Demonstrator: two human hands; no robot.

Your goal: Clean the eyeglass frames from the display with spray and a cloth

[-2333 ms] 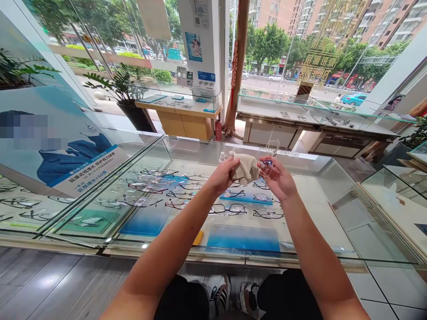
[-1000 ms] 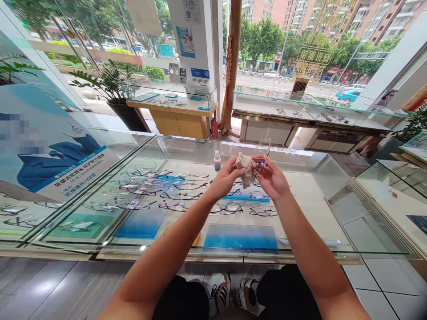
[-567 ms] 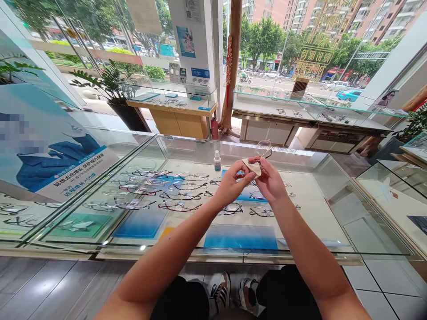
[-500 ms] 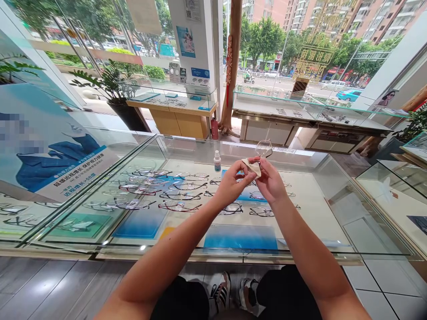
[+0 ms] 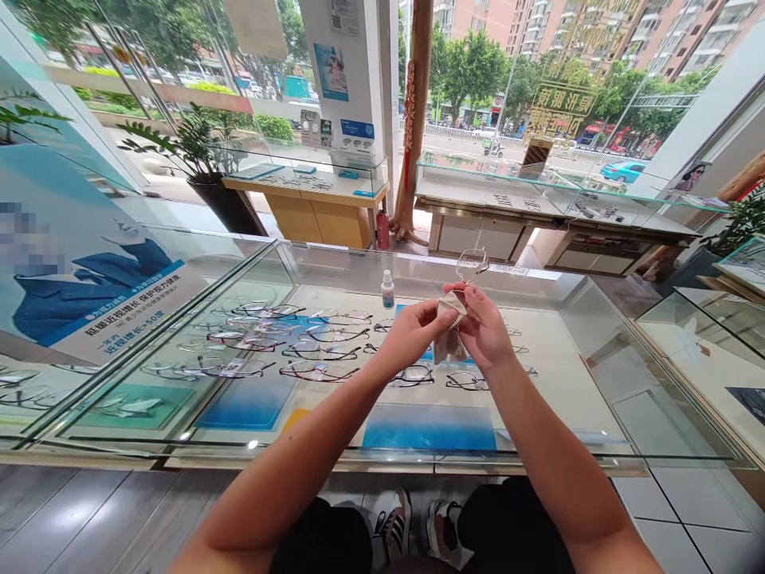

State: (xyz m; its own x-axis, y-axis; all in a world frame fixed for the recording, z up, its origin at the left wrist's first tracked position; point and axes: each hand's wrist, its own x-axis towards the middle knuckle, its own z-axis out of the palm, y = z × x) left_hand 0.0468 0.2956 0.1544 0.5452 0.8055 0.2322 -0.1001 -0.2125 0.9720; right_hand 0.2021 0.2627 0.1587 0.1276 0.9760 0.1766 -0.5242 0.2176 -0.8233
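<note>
Above the glass counter (image 5: 574, 399) my two hands are close together. My left hand (image 5: 412, 335) is closed, pinching a pale cleaning cloth (image 5: 449, 344) that hangs down between the hands. My right hand (image 5: 487, 333) is closed on a pair of eyeglasses (image 5: 473, 263); one thin-rimmed lens sticks up past the fingertips. The cloth is bunched against the part of the glasses by the fingers, and the other lens is hidden. A small white bottle (image 5: 388, 291) stands upright on the counter, left of and beyond my hands.
Several rows of eyeglasses (image 5: 319, 371) lie inside the case beneath my arms. A large advertising board (image 5: 89, 263) stands at the left. Farther off are more display cases (image 5: 490, 195), a potted plant (image 5: 221, 199) and a red fire extinguisher (image 5: 382, 229).
The cloth now hangs lower between my hands, and my left fingers have shifted their pinch on it. The eyeglasses stay in my right hand, slightly tilted. The bottle has not moved.
</note>
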